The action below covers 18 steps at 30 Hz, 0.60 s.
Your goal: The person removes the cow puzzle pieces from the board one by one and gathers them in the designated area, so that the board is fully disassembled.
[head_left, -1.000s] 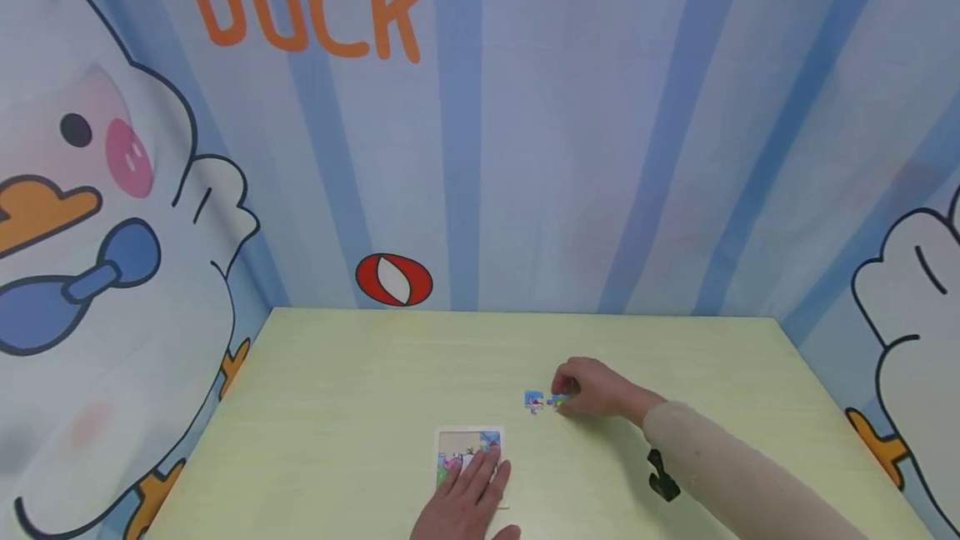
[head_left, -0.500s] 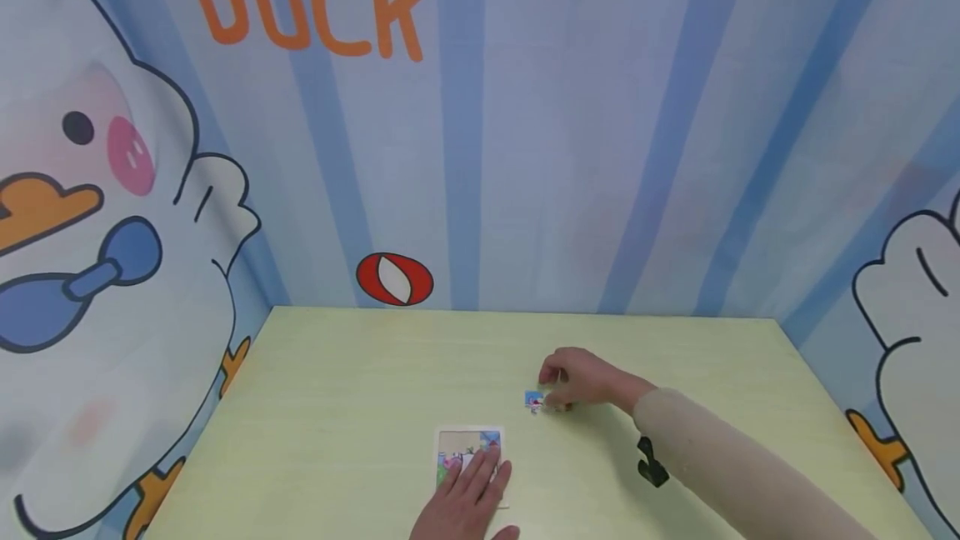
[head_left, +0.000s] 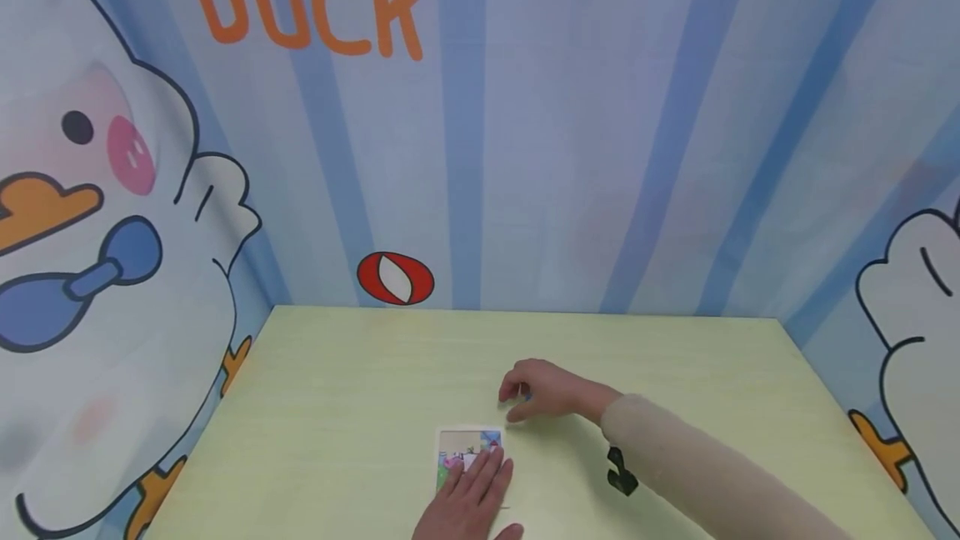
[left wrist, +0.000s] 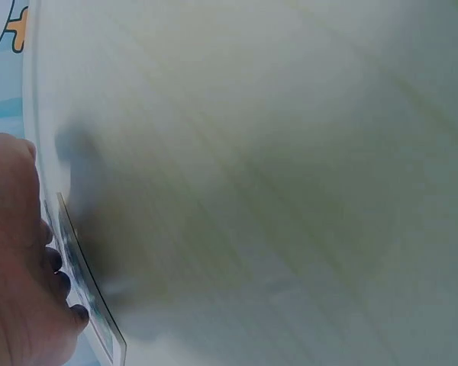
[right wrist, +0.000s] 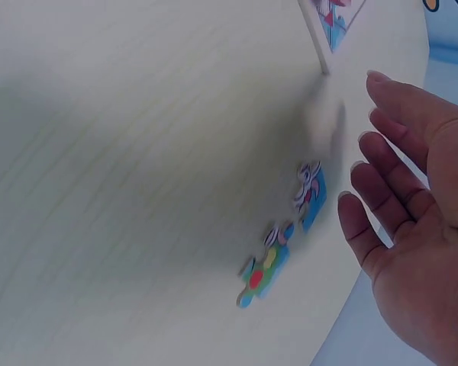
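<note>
In the head view my left hand (head_left: 471, 494) rests with its fingers extended on a jigsaw puzzle in a white-rimmed tray (head_left: 457, 439), covering its lower part. The left wrist view has the tray edge (left wrist: 114, 339) under the fingertips. My right hand (head_left: 547, 386) hovers just beyond the tray's upper right corner, fingers loosely bent and thumb apart. Two loose jigsaw pieces lie on the table beside this hand in the right wrist view: a blue one (right wrist: 313, 200) and a green one with red and yellow spots (right wrist: 266, 271). From the head, the hand hides most of them.
The pale yellow table (head_left: 337, 390) reaches back to a blue striped backdrop (head_left: 540, 148) with a painted duck (head_left: 112, 407) at the left. A small black bow-shaped thing (head_left: 621, 473) shows at the right sleeve (head_left: 697, 465).
My right hand has shifted left, from the right-hand jigsaw piece to over the left one and nearer the tray. The left hand has stayed on the puzzle.
</note>
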Tool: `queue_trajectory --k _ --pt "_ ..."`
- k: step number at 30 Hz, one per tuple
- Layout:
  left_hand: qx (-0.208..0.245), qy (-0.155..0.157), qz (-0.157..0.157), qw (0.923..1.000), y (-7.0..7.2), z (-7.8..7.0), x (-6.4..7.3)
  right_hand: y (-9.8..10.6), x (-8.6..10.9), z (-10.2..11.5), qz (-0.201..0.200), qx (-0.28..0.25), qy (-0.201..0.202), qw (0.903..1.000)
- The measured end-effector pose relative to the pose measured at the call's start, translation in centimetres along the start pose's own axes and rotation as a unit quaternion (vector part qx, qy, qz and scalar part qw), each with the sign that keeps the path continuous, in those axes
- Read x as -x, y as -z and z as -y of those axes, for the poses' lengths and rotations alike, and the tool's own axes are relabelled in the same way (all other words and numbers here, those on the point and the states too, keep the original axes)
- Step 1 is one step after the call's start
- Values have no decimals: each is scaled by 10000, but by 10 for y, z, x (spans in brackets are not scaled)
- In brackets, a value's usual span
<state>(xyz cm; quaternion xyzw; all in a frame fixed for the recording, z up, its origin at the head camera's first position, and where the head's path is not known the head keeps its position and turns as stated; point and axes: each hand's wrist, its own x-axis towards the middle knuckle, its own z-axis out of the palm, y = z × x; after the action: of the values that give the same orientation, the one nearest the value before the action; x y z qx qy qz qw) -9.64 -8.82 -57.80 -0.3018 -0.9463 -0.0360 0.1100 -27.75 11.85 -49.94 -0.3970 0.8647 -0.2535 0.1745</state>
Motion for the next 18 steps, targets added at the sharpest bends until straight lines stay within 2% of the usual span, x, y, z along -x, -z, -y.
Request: queue_trajectory --k 4,13,18 --pt "106 -27 12 9999 -1 -3 0 -6 -5 7 80 17 44 10000" --pt "-53 -94 23 9999 -4 -4 2 -19 -13 19 257 171 380 9988" --pt "103 -71 180 9998 -5 -3 3 -25 -16 24 333 203 300 9988"
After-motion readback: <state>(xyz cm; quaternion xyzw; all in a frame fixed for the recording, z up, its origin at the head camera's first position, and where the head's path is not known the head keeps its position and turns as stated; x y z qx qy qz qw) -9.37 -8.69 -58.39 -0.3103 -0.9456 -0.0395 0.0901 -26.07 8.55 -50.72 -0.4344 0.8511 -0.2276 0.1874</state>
